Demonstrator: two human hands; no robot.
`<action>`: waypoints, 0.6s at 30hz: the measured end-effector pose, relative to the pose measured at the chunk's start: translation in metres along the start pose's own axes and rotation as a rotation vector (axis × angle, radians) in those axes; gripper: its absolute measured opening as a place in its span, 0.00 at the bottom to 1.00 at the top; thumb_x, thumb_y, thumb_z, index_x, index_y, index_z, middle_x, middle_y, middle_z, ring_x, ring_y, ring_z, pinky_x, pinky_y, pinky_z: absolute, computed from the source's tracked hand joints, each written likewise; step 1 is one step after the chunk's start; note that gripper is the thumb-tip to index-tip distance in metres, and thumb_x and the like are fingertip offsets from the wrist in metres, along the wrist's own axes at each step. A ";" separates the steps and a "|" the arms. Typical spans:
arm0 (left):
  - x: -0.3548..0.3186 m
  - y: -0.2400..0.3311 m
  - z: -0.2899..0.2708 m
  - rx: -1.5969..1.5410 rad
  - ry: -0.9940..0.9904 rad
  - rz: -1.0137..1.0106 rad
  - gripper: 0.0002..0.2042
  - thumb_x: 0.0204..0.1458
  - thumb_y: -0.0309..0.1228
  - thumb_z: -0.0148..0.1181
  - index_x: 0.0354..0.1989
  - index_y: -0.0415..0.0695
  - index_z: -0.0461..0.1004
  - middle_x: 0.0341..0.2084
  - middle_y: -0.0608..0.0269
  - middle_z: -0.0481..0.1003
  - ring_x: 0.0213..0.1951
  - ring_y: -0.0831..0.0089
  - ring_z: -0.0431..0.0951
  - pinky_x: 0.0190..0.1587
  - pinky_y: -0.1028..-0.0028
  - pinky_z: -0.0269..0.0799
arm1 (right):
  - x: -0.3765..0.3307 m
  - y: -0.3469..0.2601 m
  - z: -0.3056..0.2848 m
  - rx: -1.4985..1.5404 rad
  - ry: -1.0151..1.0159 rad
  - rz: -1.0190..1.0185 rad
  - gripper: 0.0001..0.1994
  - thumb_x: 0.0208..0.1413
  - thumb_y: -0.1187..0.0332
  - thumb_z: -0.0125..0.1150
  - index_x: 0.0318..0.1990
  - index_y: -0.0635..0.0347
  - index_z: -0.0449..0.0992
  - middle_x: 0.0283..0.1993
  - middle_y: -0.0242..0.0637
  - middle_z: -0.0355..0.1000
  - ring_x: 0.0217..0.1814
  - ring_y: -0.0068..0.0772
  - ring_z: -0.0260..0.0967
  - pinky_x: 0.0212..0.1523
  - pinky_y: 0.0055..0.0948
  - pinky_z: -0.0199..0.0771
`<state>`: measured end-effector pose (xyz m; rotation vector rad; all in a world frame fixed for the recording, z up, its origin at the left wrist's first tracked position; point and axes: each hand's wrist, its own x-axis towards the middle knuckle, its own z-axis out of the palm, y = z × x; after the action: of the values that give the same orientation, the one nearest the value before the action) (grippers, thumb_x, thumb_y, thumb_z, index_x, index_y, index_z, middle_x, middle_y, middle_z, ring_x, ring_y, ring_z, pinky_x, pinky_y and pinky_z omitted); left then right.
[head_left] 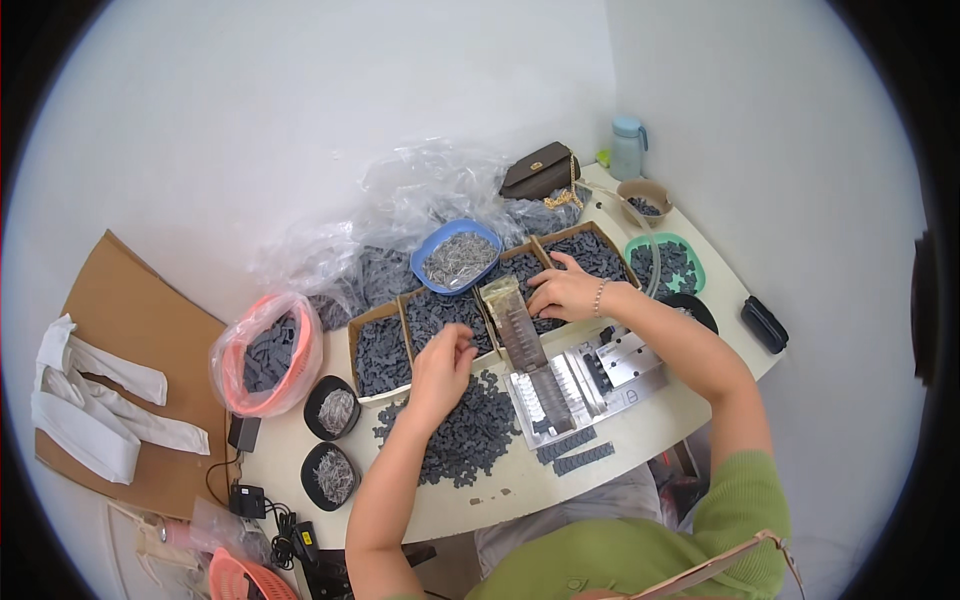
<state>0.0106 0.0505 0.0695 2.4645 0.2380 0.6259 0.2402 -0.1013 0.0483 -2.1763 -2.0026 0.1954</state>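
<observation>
My left hand hovers over the front edge of a divided cardboard box, above a loose pile of small dark grey plastic pieces. Its fingers are curled together, and whatever they pinch is hidden. Further right, my right hand reaches over a compartment of grey pieces, fingers spread, with the fingertips close to the pieces. Between the hands a clear slotted plastic holder slopes down to a metal fixture on the table. Joined grey strips lie at the fixture's near side.
A blue basin of thin metal pins stands behind the box. Black bowls of pins and a pink basket are on the left. At the right are a green tray, a black case and a blue bottle.
</observation>
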 end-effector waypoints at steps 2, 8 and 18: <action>-0.018 0.013 -0.002 -0.069 -0.003 0.001 0.07 0.46 0.20 0.61 0.34 0.39 0.72 0.24 0.57 0.73 0.27 0.65 0.76 0.30 0.72 0.71 | -0.009 0.001 0.004 0.004 0.137 -0.058 0.09 0.53 0.66 0.58 0.41 0.43 0.81 0.50 0.30 0.73 0.65 0.33 0.58 0.66 0.57 0.38; -0.065 0.027 0.017 -0.125 -0.116 0.082 0.05 0.46 0.18 0.62 0.32 0.38 0.74 0.27 0.59 0.74 0.25 0.70 0.75 0.29 0.74 0.70 | -0.017 -0.002 -0.004 0.401 0.328 0.130 0.08 0.52 0.69 0.60 0.40 0.50 0.82 0.40 0.33 0.75 0.48 0.36 0.69 0.52 0.37 0.65; -0.088 0.024 0.031 -0.090 -0.072 0.100 0.06 0.46 0.16 0.60 0.32 0.37 0.74 0.29 0.58 0.74 0.28 0.65 0.76 0.29 0.73 0.72 | -0.044 -0.043 -0.007 1.184 0.182 0.238 0.11 0.56 0.75 0.58 0.46 0.65 0.75 0.38 0.34 0.76 0.37 0.20 0.74 0.41 0.19 0.74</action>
<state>-0.0507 -0.0112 0.0276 2.4181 0.0576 0.5755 0.1959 -0.1424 0.0634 -1.5060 -1.0157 0.8960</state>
